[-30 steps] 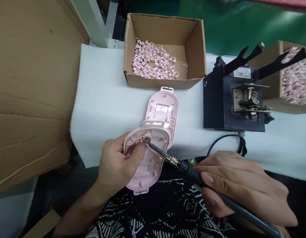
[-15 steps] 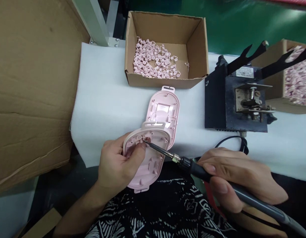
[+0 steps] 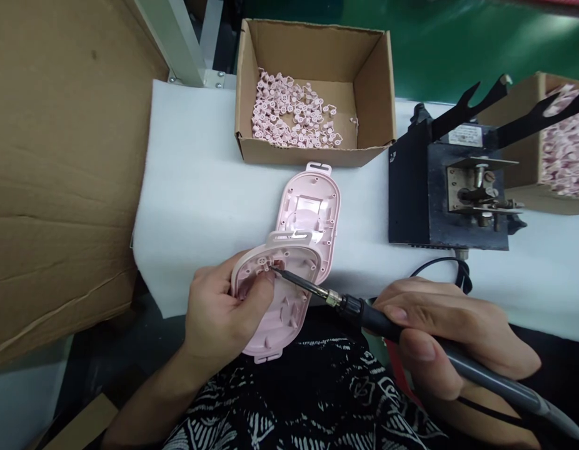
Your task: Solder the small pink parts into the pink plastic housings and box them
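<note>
My left hand (image 3: 228,306) grips a pink plastic housing shell (image 3: 282,312) by its left rim, the thumb pressed inside near the upper end. The shell is tilted, its ribbed inner side facing me. In my right hand (image 3: 453,337) is a soldering iron (image 3: 374,319), held like a pen. Its tip touches or nearly touches small pink posts inside the shell, right by my left thumb. A second pink housing shell (image 3: 311,200) lies inner side up on the white mat, partly covered by the held one.
An open cardboard box (image 3: 315,156) with many small pink parts (image 3: 289,112) stands behind. To the right are a black soldering station (image 3: 411,187) with forked arms, its cable (image 3: 463,278), and another box (image 3: 524,156) of pink parts. Large cardboard (image 3: 64,175) rises at left over the white mat (image 3: 196,187).
Almost nothing differs. The iron's tip stays at the same spot in the shell, and both hands keep their grip; the view has shifted very slightly.
</note>
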`<state>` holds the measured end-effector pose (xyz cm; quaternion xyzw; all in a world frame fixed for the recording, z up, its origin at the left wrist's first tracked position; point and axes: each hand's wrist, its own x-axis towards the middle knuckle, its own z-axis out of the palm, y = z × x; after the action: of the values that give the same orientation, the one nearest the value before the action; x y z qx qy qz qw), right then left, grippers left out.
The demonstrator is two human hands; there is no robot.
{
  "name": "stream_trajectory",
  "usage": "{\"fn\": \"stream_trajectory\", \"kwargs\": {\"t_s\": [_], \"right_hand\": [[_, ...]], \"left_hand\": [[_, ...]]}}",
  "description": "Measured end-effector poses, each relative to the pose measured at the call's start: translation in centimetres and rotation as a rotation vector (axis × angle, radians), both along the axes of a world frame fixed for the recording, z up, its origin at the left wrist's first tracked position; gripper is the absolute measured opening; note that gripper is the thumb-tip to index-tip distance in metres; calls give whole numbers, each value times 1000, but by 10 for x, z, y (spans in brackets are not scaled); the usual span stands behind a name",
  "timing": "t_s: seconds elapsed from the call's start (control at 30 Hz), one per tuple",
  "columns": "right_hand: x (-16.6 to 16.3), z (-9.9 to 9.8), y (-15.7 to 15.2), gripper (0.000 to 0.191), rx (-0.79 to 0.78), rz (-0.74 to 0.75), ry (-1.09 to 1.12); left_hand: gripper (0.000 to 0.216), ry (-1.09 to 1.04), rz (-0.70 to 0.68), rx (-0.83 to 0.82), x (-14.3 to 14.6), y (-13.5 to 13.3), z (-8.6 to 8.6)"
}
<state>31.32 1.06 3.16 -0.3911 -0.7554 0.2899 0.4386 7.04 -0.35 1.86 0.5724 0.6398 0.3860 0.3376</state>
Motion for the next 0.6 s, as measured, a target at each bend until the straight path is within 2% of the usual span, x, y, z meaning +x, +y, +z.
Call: {"fn": "stream_trajectory", "kwargs": {"t_s": [0.2,0.4,0.6], "right_hand": [[-1,-3,-1,26,-41,-17,57],[-1,3,-2,25,-149,-29,21],[-2,2,-2,25,-139,-43,40]], "left_hand": [[21,27,11,1,-1,-1,1],[25,9,9,7,-1,-2,2],[24,27,7,16,-2,-1,1]]}}
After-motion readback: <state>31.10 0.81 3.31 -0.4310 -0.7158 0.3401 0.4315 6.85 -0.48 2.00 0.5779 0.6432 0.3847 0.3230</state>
